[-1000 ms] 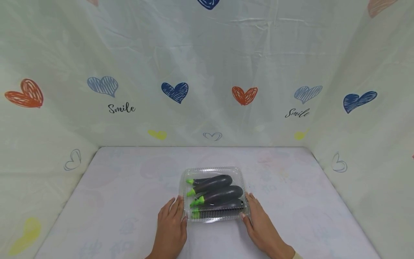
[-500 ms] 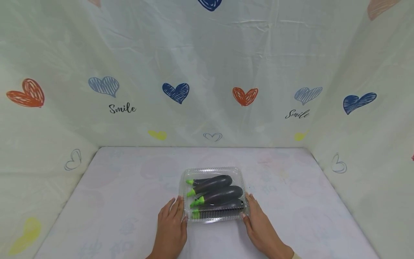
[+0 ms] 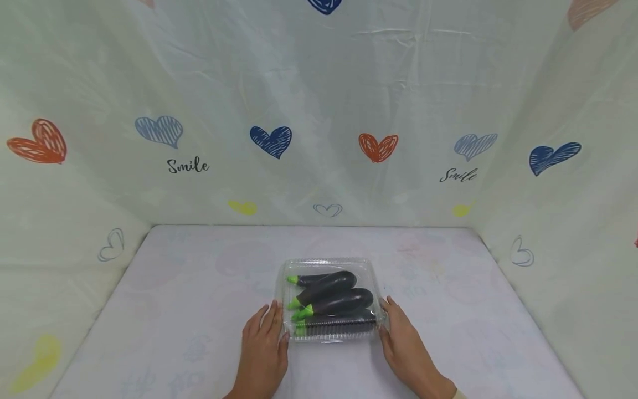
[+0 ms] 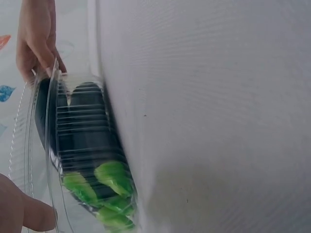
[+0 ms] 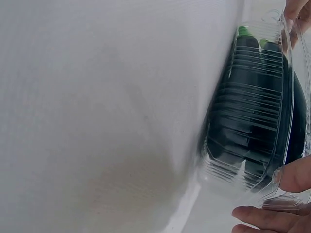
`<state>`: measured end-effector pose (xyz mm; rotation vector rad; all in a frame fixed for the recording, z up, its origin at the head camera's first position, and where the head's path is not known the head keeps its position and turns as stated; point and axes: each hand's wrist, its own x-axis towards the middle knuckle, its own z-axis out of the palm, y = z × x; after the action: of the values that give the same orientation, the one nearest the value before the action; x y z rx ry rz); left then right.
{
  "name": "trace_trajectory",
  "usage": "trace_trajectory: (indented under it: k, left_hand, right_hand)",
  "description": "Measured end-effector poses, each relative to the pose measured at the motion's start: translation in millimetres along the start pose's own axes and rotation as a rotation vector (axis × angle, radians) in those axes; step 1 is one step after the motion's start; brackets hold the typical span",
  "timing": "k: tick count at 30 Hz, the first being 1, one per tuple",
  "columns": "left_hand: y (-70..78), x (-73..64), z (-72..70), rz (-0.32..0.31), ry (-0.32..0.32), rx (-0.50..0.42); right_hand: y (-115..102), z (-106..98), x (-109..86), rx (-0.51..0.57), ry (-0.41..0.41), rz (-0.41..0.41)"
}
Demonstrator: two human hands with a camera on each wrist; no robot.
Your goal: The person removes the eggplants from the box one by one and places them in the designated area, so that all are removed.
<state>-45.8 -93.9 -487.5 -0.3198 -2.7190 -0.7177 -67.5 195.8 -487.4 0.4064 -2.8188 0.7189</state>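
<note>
A clear plastic clamshell container (image 3: 371, 271) with a ribbed wall holds several dark eggplants (image 3: 344, 300) with bright green stem ends. Those ends point left in the head view. My left hand (image 3: 264, 349) holds the container's left side, its thumb at the near corner of the rim. On the opposite side my right hand (image 3: 406, 346) grips the rim, with the thumb (image 5: 297, 175) on one face and the fingers (image 5: 265, 218) on the other. The lid is down over the eggplants. Some fingertips are hidden behind the plastic.
A white-covered table (image 3: 199, 277) lies under the container. Pale fabric walls (image 3: 319, 83) printed with hearts and "Smile" surround its back and sides. The table's back edge is well beyond the container.
The right thumb has slid slightly right along the rim. The eggplants have shifted a little within the container, whose near edge appears slightly higher. My left hand stays almost still.
</note>
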Motion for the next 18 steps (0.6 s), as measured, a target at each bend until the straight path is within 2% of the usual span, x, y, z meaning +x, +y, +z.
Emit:
trace_trajectory:
  k: [5, 18]
  left_hand:
    - [0.1, -0.3, -0.7, 0.011, 0.015, -0.003]
    - [-2.6, 0.9, -9.5, 0.005, -0.057, 0.038]
  right_hand:
    - [0.8, -1.5, 0.1, -0.004, 0.007, -0.009]
    - [1.3, -8.0, 0.2, -0.008, 0.001, 0.002]
